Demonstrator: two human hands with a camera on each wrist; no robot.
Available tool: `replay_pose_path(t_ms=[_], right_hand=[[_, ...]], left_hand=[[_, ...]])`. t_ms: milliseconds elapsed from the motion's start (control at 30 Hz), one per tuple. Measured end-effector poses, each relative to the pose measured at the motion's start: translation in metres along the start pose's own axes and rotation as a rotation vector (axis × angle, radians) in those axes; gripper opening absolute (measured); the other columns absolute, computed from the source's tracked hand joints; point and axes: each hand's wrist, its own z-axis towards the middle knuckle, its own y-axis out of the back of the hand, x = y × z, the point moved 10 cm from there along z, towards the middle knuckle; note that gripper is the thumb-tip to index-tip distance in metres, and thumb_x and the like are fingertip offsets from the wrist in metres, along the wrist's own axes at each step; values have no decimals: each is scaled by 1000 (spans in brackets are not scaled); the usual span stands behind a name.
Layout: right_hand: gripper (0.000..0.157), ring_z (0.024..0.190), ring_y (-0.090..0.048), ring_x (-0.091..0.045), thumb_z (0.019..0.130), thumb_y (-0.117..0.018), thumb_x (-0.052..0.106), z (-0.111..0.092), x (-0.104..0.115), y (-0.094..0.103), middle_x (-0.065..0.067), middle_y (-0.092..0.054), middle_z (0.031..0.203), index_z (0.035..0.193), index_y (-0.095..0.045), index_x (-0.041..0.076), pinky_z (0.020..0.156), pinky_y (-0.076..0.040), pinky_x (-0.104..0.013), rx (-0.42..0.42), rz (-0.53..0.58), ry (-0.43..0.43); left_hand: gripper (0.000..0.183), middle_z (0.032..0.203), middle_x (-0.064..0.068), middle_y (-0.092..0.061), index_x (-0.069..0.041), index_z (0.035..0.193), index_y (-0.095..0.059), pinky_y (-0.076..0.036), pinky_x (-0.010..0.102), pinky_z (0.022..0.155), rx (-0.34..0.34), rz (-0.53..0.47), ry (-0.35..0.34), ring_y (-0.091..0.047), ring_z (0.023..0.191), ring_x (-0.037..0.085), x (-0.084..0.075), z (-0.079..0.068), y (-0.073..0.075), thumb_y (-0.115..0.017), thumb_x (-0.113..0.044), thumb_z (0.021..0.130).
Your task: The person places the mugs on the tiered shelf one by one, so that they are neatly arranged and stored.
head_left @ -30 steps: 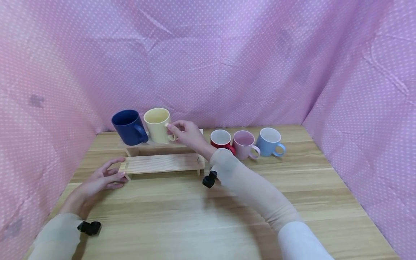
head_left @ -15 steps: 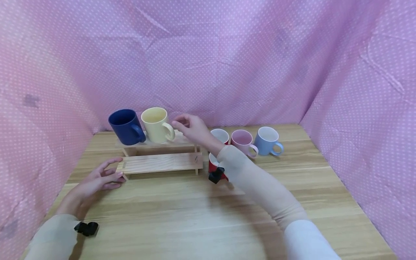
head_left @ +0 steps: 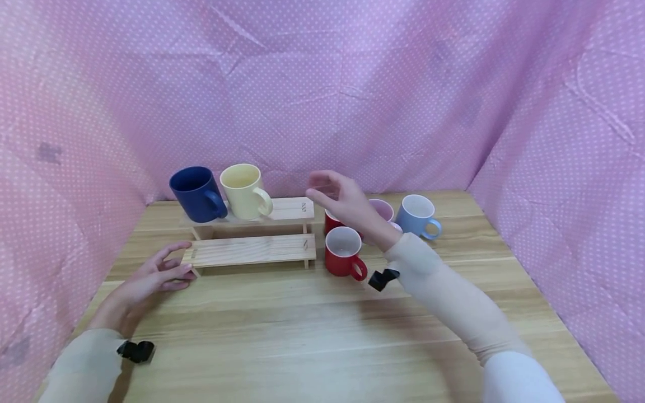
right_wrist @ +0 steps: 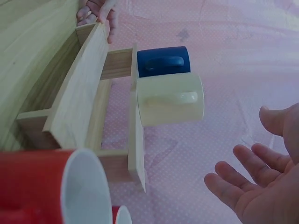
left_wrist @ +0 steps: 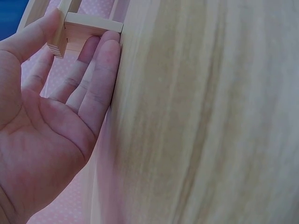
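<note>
A two-tier wooden rack [head_left: 252,250] stands at the left of the table. My left hand [head_left: 148,282] grips the left end of its lower tier, thumb at the front corner and fingers around the end. On the upper tier a navy blue mug [head_left: 196,196] and a pale yellow mug [head_left: 243,193] stand upright, side by side. My right hand [head_left: 347,204] is in the air right of the rack, fingers spread and holding nothing; in the right wrist view it is apart from the yellow mug [right_wrist: 170,109]. Below it stands a red mug [head_left: 342,254].
Behind the front red mug, a second red mug [head_left: 330,223] and a pink mug [head_left: 381,208] are partly hidden by my right hand and arm. A light blue mug [head_left: 415,218] stands further right. Pink dotted cloth [head_left: 403,112] hangs around the wooden table [head_left: 282,336].
My right hand has let go of the yellow mug's handle and moved right, away from the rack, uncovering the front red mug. My left hand stays on the rack.
</note>
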Motion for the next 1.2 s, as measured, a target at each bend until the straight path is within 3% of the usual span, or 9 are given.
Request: replay_pose_path(t_ms=[133,367,533,667,833,1067,1200], right_hand=[[55,127,-58,-24,97,-72,20,-18,-12,12,-10,-60,138,144,-51,3,107,-49,-40,8,44,-25],[66,139,-46,-27,94,-76,21,-53,-42,32,-8,-50,150,150,-45,6,113,-41,-48,-6,23,-90],[71,140,-43,-39,92,-77,13,-83,-65,38,-20,-46,152,151,-41,0,112,-39,-52,-6,55,-85],[71,137,-45,-45,92,-75,6,-104,-86,36,-27,-45,150,151,-38,-4,111,-39,-55,6,88,-77],[72,137,-42,-48,92,-75,4,-124,-105,29,-25,-41,153,153,-36,-3,107,-41,-60,25,123,-92],[74,139,-43,-44,95,-74,12,-142,-129,12,-20,-39,156,156,-33,3,107,-44,-51,84,187,-220],[74,135,-48,-43,96,-73,14,-145,-136,5,-21,-39,155,156,-32,5,106,-47,-45,112,205,-251]], left_hand=[[61,129,27,-58,-19,157,-24,-58,35,91,-1,-3,-3,-68,107,23,0,1,0,-58,-18,106],[61,124,25,-61,-19,156,-25,-58,36,92,6,-32,-25,-68,107,26,-1,5,-3,-58,-16,105],[61,125,27,-59,-18,156,-25,-58,37,91,13,-30,-25,-68,107,27,2,6,-6,-58,-16,105],[60,125,26,-59,-18,156,-25,-58,36,91,10,-38,-27,-69,106,27,2,4,-4,-57,-15,106],[60,124,25,-61,-17,156,-26,-59,36,90,3,-41,-31,-69,106,27,2,1,-2,-57,-14,106],[60,124,24,-62,-16,156,-25,-59,35,89,-9,-8,-33,-70,104,24,2,2,1,-57,-15,106],[59,123,23,-62,-16,156,-25,-60,35,88,-11,11,-37,-70,103,22,2,2,2,-56,-15,106]])
